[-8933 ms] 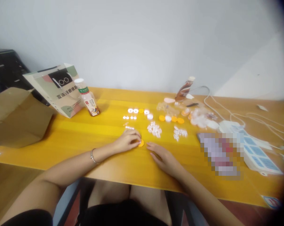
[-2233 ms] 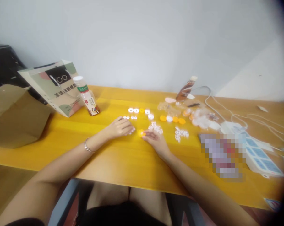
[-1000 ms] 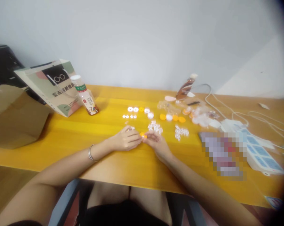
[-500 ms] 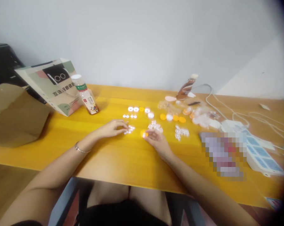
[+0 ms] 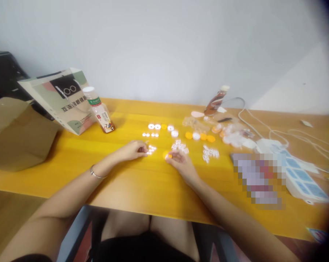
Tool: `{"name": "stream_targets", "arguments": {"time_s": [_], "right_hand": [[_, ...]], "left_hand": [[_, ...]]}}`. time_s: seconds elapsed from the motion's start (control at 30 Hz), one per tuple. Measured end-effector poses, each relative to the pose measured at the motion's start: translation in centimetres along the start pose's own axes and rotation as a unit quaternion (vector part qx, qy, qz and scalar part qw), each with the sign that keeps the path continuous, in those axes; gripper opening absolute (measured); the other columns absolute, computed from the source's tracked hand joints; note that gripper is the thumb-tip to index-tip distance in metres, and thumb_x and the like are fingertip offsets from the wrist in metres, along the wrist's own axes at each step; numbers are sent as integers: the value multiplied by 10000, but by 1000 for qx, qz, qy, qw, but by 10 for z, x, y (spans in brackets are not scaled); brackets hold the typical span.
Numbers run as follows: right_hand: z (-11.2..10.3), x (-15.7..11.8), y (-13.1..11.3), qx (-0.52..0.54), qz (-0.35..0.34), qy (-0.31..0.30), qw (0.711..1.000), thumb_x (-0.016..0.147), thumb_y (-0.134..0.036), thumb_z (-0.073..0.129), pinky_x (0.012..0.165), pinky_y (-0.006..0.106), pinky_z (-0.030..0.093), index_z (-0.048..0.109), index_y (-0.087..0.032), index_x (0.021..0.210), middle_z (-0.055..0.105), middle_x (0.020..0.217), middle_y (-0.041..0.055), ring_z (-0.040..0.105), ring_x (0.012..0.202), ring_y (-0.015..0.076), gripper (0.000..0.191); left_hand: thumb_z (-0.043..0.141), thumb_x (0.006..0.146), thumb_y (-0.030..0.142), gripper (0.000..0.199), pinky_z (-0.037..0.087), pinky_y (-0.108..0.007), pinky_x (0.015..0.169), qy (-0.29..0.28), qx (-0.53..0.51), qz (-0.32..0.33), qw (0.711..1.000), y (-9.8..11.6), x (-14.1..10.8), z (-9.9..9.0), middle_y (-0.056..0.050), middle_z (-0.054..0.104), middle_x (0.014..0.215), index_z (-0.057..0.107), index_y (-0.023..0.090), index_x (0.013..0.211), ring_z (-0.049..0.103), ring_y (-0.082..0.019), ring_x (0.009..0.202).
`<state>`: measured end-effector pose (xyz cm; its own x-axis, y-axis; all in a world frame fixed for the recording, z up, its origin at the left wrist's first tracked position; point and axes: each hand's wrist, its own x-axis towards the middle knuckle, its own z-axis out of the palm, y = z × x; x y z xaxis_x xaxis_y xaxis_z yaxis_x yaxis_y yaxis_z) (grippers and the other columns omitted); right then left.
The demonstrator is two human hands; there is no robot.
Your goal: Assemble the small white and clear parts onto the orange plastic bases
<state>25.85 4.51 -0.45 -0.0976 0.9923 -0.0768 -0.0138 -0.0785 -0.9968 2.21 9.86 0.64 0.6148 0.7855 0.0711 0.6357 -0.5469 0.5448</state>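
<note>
My right hand [image 5: 183,166] pinches the edge of a small orange disc [image 5: 166,155], low over the table, with a whitish part showing on it. My left hand [image 5: 134,150] has its thumb and fingertips brought together at the left edge of a small cluster of white pieces [image 5: 151,149]; whatever lies between the tips is too small to make out. Beyond the left fingers stands a short row of small white pegged pieces [image 5: 150,135]. White openwork pieces [image 5: 180,146] lie in a pile just behind my right fingers.
White discs [image 5: 154,126] and orange discs [image 5: 207,137] lie farther back. Another white pile [image 5: 210,153] is to the right. Bottles [image 5: 100,111] [image 5: 215,102], a paper bag [image 5: 71,105], a blurred-out flat object [image 5: 257,182], a power strip [image 5: 303,178] and cables surround the work area.
My left hand has shifted slightly, and its fingers have curled and closed at the white cluster. My right hand stays in place with the orange disc.
</note>
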Motion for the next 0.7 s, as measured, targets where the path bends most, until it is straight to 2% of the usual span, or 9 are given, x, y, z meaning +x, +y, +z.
{"name": "stream_targets", "arguments": {"time_s": [0.27, 0.47, 0.6, 0.7], "right_hand": [[0, 0, 3, 12, -10, -18, 1000, 619, -350, 684, 734, 306, 480, 487, -231, 807, 604, 754, -25, 605, 667, 122, 297], [2, 2, 6, -18, -24, -11, 999, 607, -307, 691, 762, 289, 475, 490, -222, 815, 603, 768, -15, 592, 702, 111, 301], [1, 4, 9, -15, -23, -25, 999, 606, -305, 695, 766, 293, 480, 511, -209, 800, 607, 783, -4, 598, 725, 117, 284], [1, 4, 11, -6, -21, -28, 999, 602, -299, 702, 761, 294, 485, 513, -209, 802, 608, 761, -10, 604, 721, 119, 289]], "left_hand": [[561, 749, 267, 123, 435, -224, 612, 2, -37, -25, 999, 8, -4, 0, -25, 646, 756, 588, 152, 782, 575, -115, 646], [570, 760, 290, 157, 460, -233, 697, 64, -151, -9, 986, 39, 6, 8, -34, 656, 792, 599, 140, 795, 596, -118, 722], [554, 769, 239, 128, 449, -210, 685, 69, -125, 13, 990, 60, 18, 15, -22, 665, 791, 621, 150, 831, 598, -103, 706], [527, 778, 197, 128, 432, -211, 691, 71, -65, 24, 995, 63, 24, 20, -16, 674, 799, 644, 167, 820, 602, -107, 719]]}}
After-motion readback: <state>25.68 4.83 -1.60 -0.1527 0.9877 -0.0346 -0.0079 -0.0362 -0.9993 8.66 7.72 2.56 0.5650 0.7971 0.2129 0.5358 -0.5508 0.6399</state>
